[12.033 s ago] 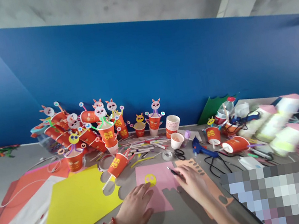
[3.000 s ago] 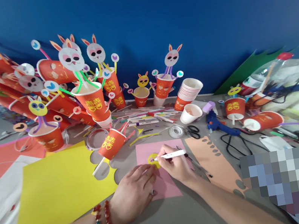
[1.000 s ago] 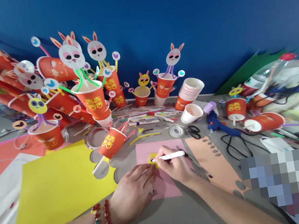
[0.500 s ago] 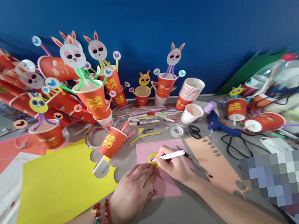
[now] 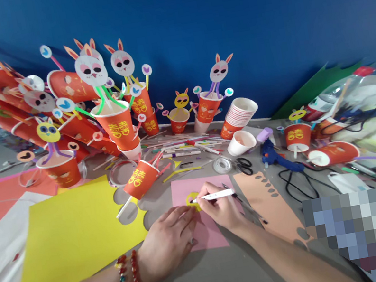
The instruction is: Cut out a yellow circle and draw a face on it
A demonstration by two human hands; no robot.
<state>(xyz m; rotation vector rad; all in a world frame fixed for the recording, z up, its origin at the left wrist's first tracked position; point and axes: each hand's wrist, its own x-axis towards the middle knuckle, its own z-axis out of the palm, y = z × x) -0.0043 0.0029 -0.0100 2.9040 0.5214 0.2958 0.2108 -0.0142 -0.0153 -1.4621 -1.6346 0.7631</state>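
Observation:
On pink paper [image 5: 210, 233] lies a small yellow paper disc [image 5: 194, 206] with a dark mark on it. My right hand [image 5: 221, 208] is closed around a white marker [image 5: 218, 194], whose dark tip meets the disc's upper part. Flat beside it, my left hand [image 5: 170, 240] rests palm down, its fingertips at the disc's lower left edge. A ring is on one finger and red bead bracelets circle that wrist. The right fingers hide part of the disc's right side.
A yellow sheet [image 5: 77, 232] with round cut-outs lies left, an orange sheet [image 5: 266, 200] right. Behind are black-handled scissors [image 5: 244, 166], tape [image 5: 221, 165], a tipped red cup [image 5: 141, 179], stacked cups [image 5: 241, 113], a blue glue gun [image 5: 281, 159] and cups with paper rabbits [image 5: 114, 119].
The marker and my right fingers have shifted very slightly to the right over the disc. My left hand has stayed in place.

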